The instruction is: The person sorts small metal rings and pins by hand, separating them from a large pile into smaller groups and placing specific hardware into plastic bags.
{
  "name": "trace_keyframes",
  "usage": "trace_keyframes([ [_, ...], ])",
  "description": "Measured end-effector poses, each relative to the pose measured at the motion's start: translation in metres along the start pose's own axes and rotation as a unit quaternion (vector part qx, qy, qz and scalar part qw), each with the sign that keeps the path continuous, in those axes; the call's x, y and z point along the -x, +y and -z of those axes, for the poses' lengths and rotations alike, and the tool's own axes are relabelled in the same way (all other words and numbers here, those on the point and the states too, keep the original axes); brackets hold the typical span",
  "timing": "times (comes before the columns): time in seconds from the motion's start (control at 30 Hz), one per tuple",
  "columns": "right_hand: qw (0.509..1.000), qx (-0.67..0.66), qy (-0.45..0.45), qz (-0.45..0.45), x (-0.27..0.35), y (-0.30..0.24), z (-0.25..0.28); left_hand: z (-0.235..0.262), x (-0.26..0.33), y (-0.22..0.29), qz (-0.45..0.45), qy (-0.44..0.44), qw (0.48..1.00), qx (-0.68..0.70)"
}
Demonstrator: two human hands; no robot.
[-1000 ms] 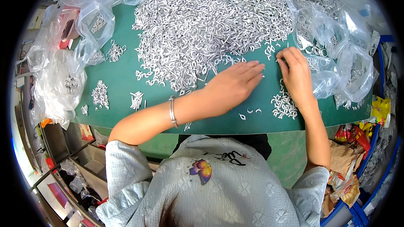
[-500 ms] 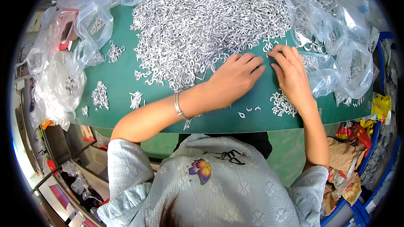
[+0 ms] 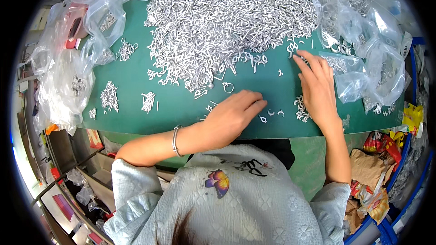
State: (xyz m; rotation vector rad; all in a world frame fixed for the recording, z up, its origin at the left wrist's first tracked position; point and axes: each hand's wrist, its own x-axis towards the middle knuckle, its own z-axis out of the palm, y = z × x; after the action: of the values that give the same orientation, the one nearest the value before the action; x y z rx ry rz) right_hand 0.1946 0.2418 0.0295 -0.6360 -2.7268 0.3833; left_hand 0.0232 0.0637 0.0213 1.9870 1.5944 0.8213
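A big heap of small silver metal clasps and hooks [image 3: 227, 18] covers the far middle of the green table. My left hand [image 3: 235, 117] is near the front edge, its fingers curled together and pointing right; what they hold, if anything, is hidden. Small crescent pieces and a drop-shaped clasp [image 3: 263, 119] lie just right of it. My right hand [image 3: 319, 88] rests on the table at the right, fingers extended and a little apart. Its fingertips are near a few loose clasps [image 3: 292, 47]. A small pile of curved pieces [image 3: 301, 109] lies beside its wrist, partly covered by the hand.
Clear plastic bags with metal parts [image 3: 347, 70] stand at the right, and more bags [image 3: 66, 88] at the left around a pink object [image 3: 76, 25]. Small sorted piles [image 3: 109, 96] and pins [image 3: 148, 101] sit at the left. Shelves and wrappers flank the table below.
My left hand has moved left and toward me, away from the right hand, uncovering a ring and loose pieces by the heap. My right hand stays near its place, its fingers straighter.
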Motion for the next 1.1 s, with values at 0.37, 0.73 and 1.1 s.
trace_keyframes([
  [0.37, 0.996, -0.049, -0.071, 0.013, 0.026, -0.024, 0.012, -0.007, 0.008, 0.007, 0.059, 0.013, 0.996, -0.070],
  [0.73, 0.975, -0.190, -0.103, -0.054, 0.050, -0.047, -0.001, -0.018, 0.010, 0.021, 0.126, 0.136, 0.981, 0.059],
  [1.1, 0.953, -0.274, -0.118, -0.057, 0.044, -0.050, -0.012, -0.046, 0.031, 0.024, 0.049, 0.114, 0.991, -0.055],
])
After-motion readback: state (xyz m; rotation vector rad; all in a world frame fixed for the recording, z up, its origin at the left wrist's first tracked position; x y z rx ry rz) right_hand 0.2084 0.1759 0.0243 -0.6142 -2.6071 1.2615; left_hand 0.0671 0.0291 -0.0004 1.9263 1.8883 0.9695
